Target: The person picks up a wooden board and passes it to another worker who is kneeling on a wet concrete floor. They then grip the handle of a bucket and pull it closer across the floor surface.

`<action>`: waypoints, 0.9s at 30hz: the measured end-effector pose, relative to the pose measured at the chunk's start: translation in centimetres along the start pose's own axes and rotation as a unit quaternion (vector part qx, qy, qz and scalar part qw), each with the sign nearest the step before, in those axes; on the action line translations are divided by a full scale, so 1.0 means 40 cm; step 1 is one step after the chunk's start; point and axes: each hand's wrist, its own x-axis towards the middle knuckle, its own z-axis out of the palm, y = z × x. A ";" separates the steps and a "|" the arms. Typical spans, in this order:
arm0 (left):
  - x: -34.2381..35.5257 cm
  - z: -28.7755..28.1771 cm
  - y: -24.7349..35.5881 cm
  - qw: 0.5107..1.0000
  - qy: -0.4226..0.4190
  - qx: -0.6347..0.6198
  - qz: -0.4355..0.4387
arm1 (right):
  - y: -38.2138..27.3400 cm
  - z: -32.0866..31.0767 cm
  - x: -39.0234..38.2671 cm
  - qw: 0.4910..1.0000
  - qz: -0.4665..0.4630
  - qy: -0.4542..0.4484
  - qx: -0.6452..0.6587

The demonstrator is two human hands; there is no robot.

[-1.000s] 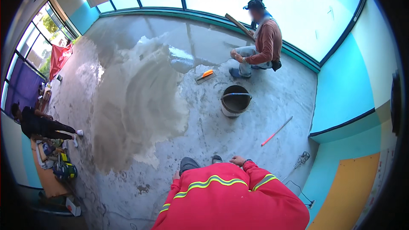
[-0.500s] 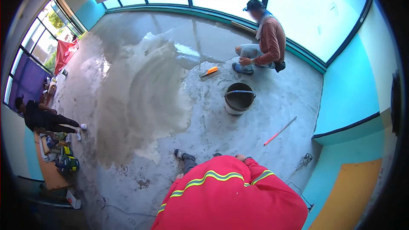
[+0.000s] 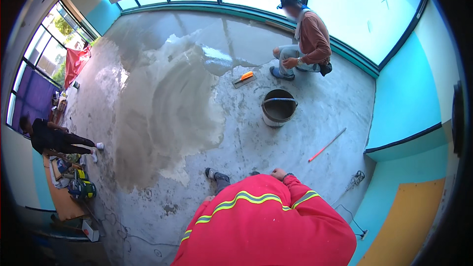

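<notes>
My right hand [image 3: 279, 174], with a dark band at the wrist, rests by my knee at the edge of my red jacket [image 3: 271, 226]. Its fingers are mostly hidden, and I see nothing held in it. Only a sliver of my left hand [image 3: 209, 198] shows beside my left leg, near my dark shoe [image 3: 212, 173]. Ahead stands a bucket [image 3: 279, 109] with a dark inside and a raised handle. A trowel [image 3: 244, 79] with an orange handle lies flat on the floor beyond it, to the left. Neither tool is touched by my hands.
Wet grey screed [image 3: 167, 113] covers the floor ahead left. A co-worker [image 3: 308, 42] crouches beyond the bucket; another person [image 3: 54, 135] is at the far left near bags [image 3: 81, 187]. A red-ended pole [image 3: 327, 145] and a wire whisk [image 3: 355, 180] lie at right.
My view has shifted slightly. My right hand has come further out past the jacket and shows more fully. The bucket and trowel stay in place on the floor.
</notes>
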 end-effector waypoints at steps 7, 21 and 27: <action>0.005 0.010 -0.006 1.000 -0.003 0.000 0.000 | 0.023 0.002 -0.020 0.999 0.032 0.006 0.026; 0.008 0.031 0.125 0.994 0.065 -0.037 0.075 | 0.044 -0.014 -0.061 0.999 0.030 0.042 0.005; 0.001 0.013 0.075 0.994 0.040 -0.035 0.092 | 0.041 -0.021 -0.059 0.997 0.029 0.052 0.047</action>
